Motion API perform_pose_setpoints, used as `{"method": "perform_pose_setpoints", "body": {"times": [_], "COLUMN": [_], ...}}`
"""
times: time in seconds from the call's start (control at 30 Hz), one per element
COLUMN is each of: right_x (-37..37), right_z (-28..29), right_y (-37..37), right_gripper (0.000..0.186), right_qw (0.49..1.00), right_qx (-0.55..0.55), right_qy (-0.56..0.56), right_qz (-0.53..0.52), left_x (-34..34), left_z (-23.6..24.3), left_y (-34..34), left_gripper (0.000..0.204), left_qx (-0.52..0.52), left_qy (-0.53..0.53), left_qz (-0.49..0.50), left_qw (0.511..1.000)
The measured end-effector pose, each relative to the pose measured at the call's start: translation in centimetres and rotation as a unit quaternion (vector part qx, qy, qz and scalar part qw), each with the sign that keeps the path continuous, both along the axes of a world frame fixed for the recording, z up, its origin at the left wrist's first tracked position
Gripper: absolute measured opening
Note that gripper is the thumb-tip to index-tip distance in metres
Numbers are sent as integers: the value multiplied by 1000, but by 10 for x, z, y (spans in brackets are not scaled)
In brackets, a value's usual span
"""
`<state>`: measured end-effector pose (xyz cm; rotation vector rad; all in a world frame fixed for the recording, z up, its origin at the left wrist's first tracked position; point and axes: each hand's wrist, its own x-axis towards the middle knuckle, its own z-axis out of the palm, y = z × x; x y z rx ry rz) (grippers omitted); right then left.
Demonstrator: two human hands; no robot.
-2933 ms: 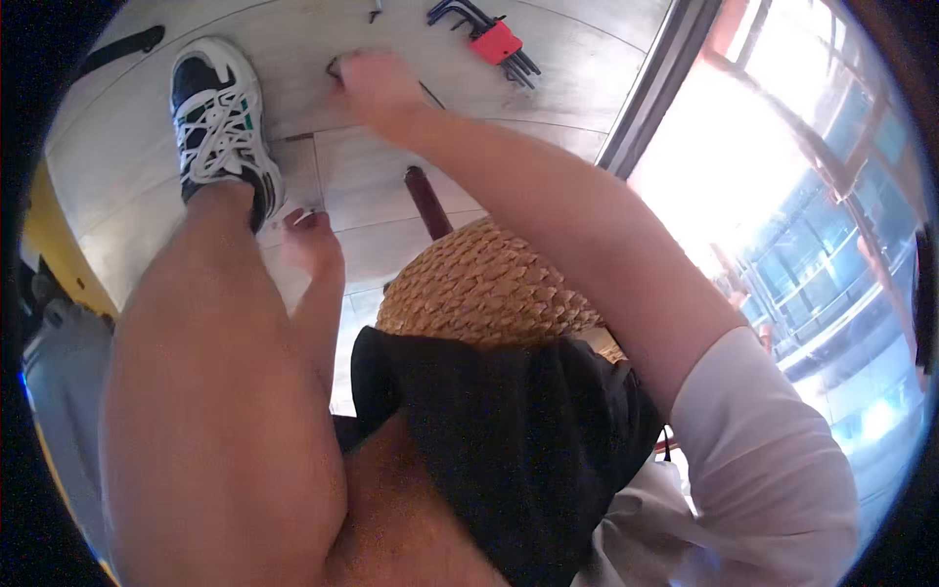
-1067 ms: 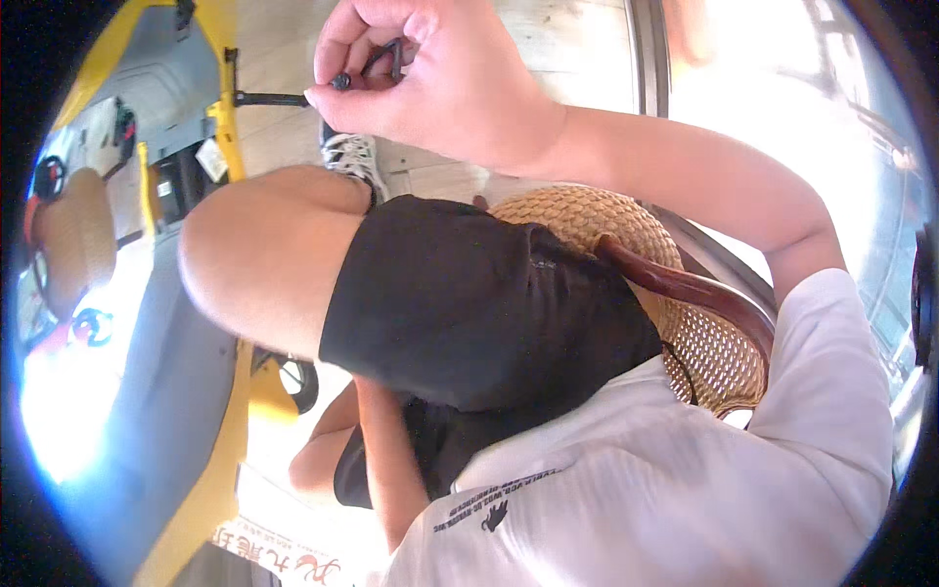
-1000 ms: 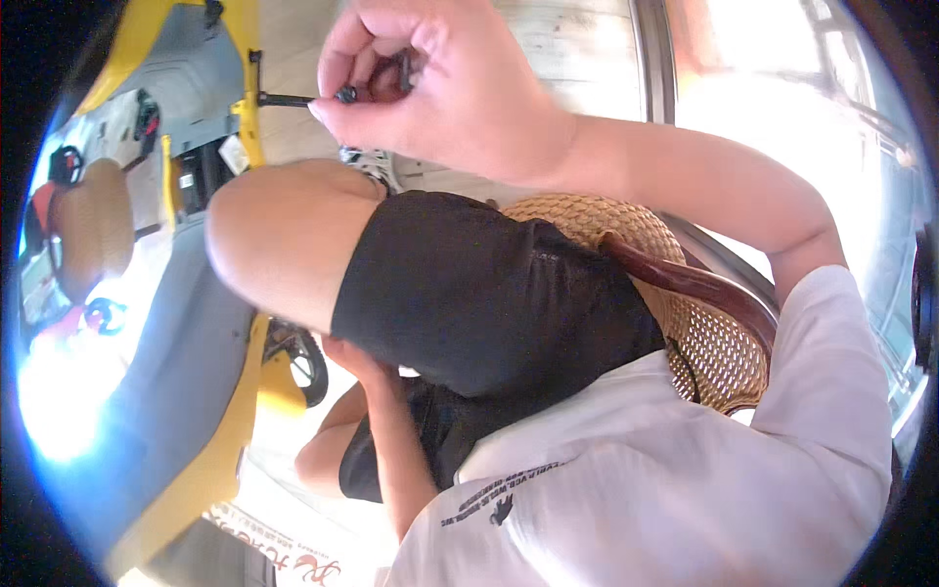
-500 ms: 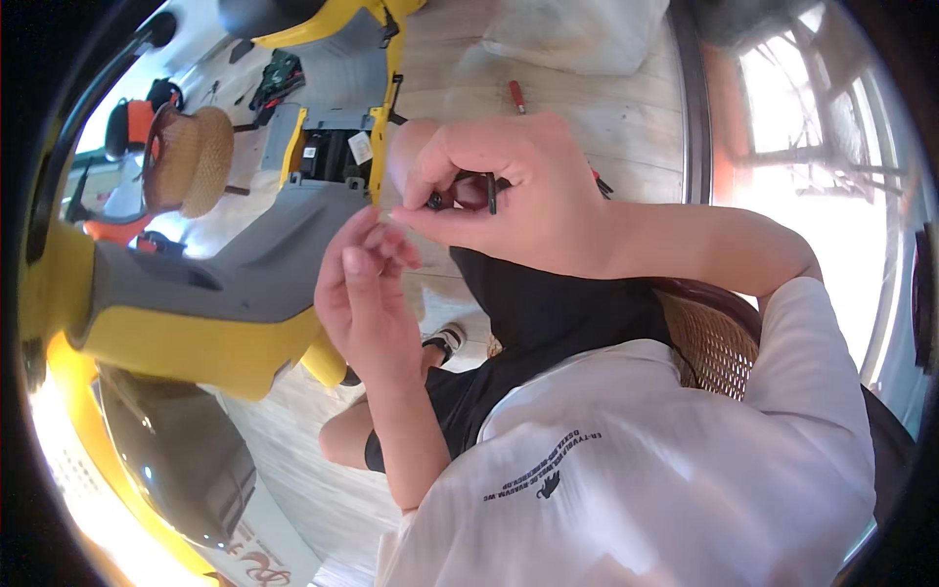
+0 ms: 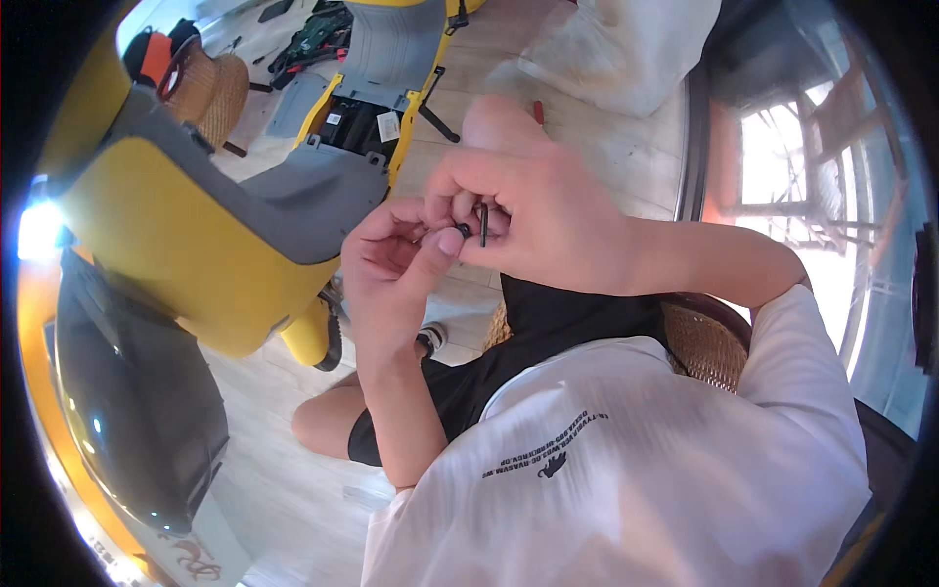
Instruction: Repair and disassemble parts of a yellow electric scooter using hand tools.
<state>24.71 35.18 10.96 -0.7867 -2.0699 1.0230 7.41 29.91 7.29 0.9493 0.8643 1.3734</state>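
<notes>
Before my chest my two hands meet at the fingertips. My right hand (image 5: 548, 210) is curled round a thin dark rod (image 5: 483, 225), part of which shows in the gap between its fingers and palm. Thumb and fingers of my left hand (image 5: 386, 269) pinch at a small round black piece (image 5: 463, 231), which the right fingertips also touch. The piece is too small to name exactly. Just beyond the left hand stands a yellow and grey motor scooter (image 5: 235, 215) with an open compartment (image 5: 364, 125) in its body.
A wicker stool (image 5: 220, 98) stands far left, with tools (image 5: 313, 44) on the floor nearby. A red-handled tool (image 5: 538, 112) lies beyond my right hand. A translucent plastic bag (image 5: 621, 54) rests near the glass door (image 5: 782, 186). I sit on a wicker chair (image 5: 704, 342).
My left hand has moved right and closed its thumb and fingers at the small black piece by the right fingertips. The view has shifted, so the scooter sits differently in it.
</notes>
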Motion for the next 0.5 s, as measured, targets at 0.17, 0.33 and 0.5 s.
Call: {"method": "perform_pose_setpoints", "body": {"times": [0.17, 0.33, 0.5], "right_x": [-26, -36, -39], "right_z": [4, 4, 23], "right_y": [-4, -12, -31], "right_gripper": [29, 13, 19], "right_qw": [995, 995, 993], "right_qx": [1, -97, -27], "right_qy": [-62, -4, 98], "right_qz": [73, 26, 56], "left_x": [-13, -28, -45], "left_z": [-28, -51, -63], "left_y": [-15, -25, -34], "left_gripper": [15, 14, 18], "left_qx": [-1, 0, 24], "left_qy": [-96, -264, -342], "left_qz": [44, 81, 59], "left_qw": [994, 961, 938]}}
